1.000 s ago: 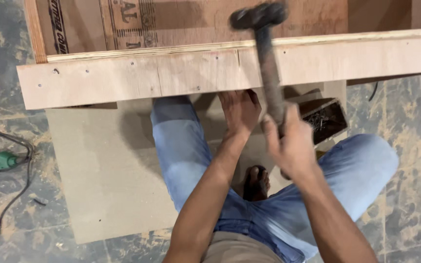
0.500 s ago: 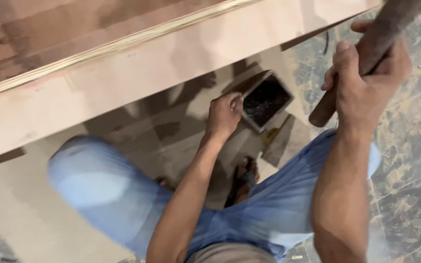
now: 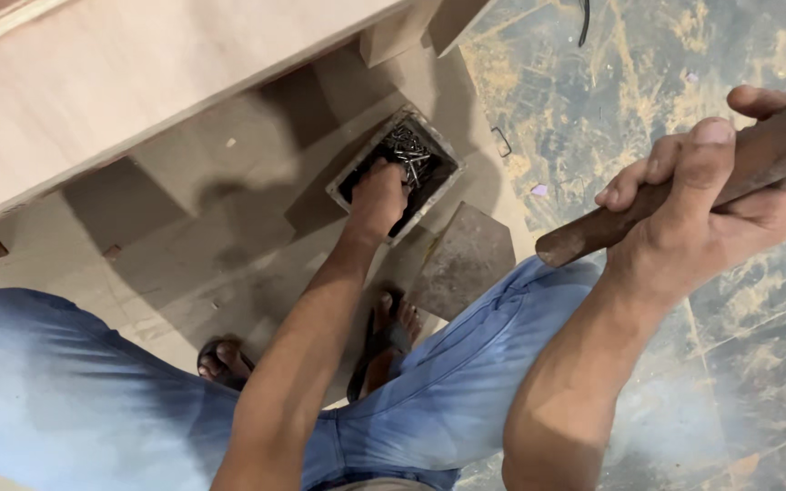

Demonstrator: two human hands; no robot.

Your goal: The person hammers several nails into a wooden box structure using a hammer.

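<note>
My left hand reaches down into a small square box of dark nails on the floor, fingers buried among the nails; whether it grips any cannot be seen. My right hand is raised at the right, closed around the brown wooden handle of a hammer. The hammer's head is out of frame. A pale plywood board slants across the upper left.
I crouch in blue jeans, feet in sandals on a grey sheet. A flat grey offcut lies beside the nail box. Mottled stone floor spreads to the right, with a dark cable at the top.
My view swung down and right. The left hand left the board's underside and went into the nail box. The right hand pulled the hammer off the board, up to the right.
</note>
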